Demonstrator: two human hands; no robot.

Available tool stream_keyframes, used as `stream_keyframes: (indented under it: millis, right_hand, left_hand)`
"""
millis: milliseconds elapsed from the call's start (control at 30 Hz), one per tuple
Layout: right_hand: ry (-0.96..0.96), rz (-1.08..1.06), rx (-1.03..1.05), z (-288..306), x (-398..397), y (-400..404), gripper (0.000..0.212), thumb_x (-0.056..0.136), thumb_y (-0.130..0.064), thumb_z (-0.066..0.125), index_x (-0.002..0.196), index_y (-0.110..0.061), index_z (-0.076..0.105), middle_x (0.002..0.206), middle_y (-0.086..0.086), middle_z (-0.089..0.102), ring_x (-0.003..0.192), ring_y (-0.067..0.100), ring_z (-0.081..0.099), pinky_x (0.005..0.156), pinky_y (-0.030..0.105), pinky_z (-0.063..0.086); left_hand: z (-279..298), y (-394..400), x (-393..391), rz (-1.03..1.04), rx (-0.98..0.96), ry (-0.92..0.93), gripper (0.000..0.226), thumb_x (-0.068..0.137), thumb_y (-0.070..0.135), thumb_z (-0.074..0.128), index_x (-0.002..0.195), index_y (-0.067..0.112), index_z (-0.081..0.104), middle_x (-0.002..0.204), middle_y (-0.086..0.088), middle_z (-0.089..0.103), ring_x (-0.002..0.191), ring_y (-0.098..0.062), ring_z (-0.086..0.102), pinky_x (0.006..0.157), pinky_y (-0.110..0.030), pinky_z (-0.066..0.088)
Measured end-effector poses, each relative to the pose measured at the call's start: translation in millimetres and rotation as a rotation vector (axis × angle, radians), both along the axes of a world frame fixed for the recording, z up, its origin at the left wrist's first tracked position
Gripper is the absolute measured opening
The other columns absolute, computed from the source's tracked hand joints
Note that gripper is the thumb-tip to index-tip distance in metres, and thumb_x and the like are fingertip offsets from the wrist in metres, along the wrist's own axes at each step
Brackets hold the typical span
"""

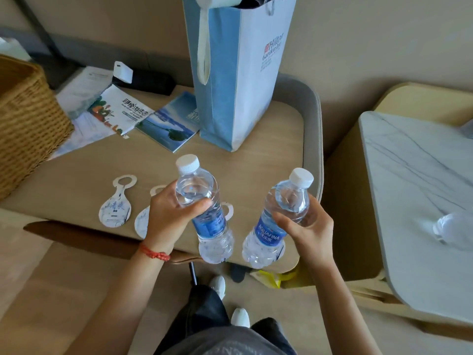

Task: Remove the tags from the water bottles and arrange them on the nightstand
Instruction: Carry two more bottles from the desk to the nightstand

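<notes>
The tan bench (268,139) carries a blue-and-white paper bag (240,80) standing upright, brochures (143,116) fanned beside a wicker basket (28,119), and loose tags (116,204) lying flat near its front edge.

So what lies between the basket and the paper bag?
Head view: leaflets and a booklet lie on the table between the basket and the bag.

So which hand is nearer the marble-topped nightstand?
Right. The right hand, holding a bottle, is beside the nightstand; the left hand is farther left, over the tags.
</notes>
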State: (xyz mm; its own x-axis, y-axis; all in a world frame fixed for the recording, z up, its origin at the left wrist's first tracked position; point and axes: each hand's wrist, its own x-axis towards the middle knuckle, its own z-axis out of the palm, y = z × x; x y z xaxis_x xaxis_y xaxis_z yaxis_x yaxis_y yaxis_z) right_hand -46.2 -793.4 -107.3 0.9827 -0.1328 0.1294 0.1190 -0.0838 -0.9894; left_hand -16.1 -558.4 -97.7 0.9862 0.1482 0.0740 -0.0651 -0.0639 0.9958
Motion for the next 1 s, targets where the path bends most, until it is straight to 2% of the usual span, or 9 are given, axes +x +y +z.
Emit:
stream_keyframes:
  millis: [100,233,433,533,600,667,833,1000]
  right_hand:
    - [0.011,0.032,0.015,-4,-21,-4,0.042,0.064,-0.036,0.077,0.103,-0.039,0.063,0.101,-0.013,0.071,0.094,0.009,0.067,0.072,0.016,0.052]
    - [0.027,0.047,0.024,-6,-48,-7,0.046,0.062,-0.038,0.076,0.105,-0.028,0.063,0.1,-0.012,0.071,0.092,0.009,0.068,0.07,0.015,0.052]
    - [0.052,-0.039,0.034,-7,-91,0,0.052,0.059,-0.042,0.076,0.107,-0.025,0.062,0.102,-0.007,0.071,0.094,0.014,0.068,0.076,0.023,0.055]
    - [0.037,-0.129,0.049,-9,-111,10,0.056,0.059,-0.041,0.077,0.108,-0.017,0.063,0.1,-0.003,0.072,0.091,0.016,0.069,0.072,0.024,0.055]
    - [0.04,-0.196,0.052,-10,-125,20,0.054,0.059,-0.041,0.077,0.106,-0.019,0.063,0.099,-0.004,0.072,0.09,0.014,0.069,0.071,0.022,0.055]
    - [0.044,-0.261,0.041,-12,-141,31,0.05,0.059,-0.041,0.077,0.105,-0.024,0.064,0.097,-0.008,0.072,0.089,0.011,0.069,0.068,0.019,0.054]
    - [0.064,-0.483,0.019,-20,-189,49,0.042,0.06,-0.031,0.08,0.099,-0.027,0.066,0.09,-0.01,0.073,0.08,0.004,0.068,0.064,0.013,0.05]
    - [0.094,-0.684,-0.02,-20,-249,53,0.039,0.061,-0.018,0.078,0.098,-0.025,0.067,0.087,-0.011,0.073,0.077,0.004,0.068,0.063,0.013,0.051]
  left_hand:
    - [-8,1,-26,0.001,-0.08,0.039,0.031,0.052,0.037,0.073,0.082,0.037,0.07,0.083,0.017,0.072,0.086,-0.006,0.065,0.076,-0.027,0.05]
    - [-13,-1,-57,0.03,-0.172,0.058,0.028,0.053,0.033,0.073,0.081,0.03,0.071,0.081,0.012,0.073,0.082,-0.005,0.067,0.067,-0.017,0.051]
    - [-16,6,-88,-0.038,-0.212,0.06,0.029,0.055,0.033,0.073,0.084,0.031,0.072,0.084,0.011,0.073,0.084,-0.007,0.067,0.068,-0.017,0.052]
    - [-17,13,-94,-0.091,-0.19,0.103,0.03,0.052,0.037,0.073,0.081,0.031,0.072,0.082,0.01,0.073,0.085,-0.009,0.067,0.072,-0.024,0.053]
    - [-18,19,-97,-0.125,-0.164,0.143,0.032,0.048,0.037,0.074,0.079,0.029,0.072,0.081,0.009,0.073,0.085,-0.013,0.067,0.077,-0.033,0.053]
    - [-19,28,-103,-0.19,-0.15,0.149,0.033,0.048,0.035,0.075,0.079,0.027,0.072,0.082,0.007,0.074,0.086,-0.015,0.067,0.078,-0.036,0.051]
    - [-24,40,-112,-0.315,-0.139,0.17,0.03,0.047,0.038,0.073,0.077,0.035,0.072,0.076,0.014,0.073,0.077,-0.006,0.067,0.073,-0.027,0.054]
    - [-28,30,-122,-0.502,-0.132,0.206,0.033,0.048,0.042,0.075,0.078,0.027,0.071,0.078,0.011,0.074,0.076,-0.007,0.068,0.066,-0.02,0.054]
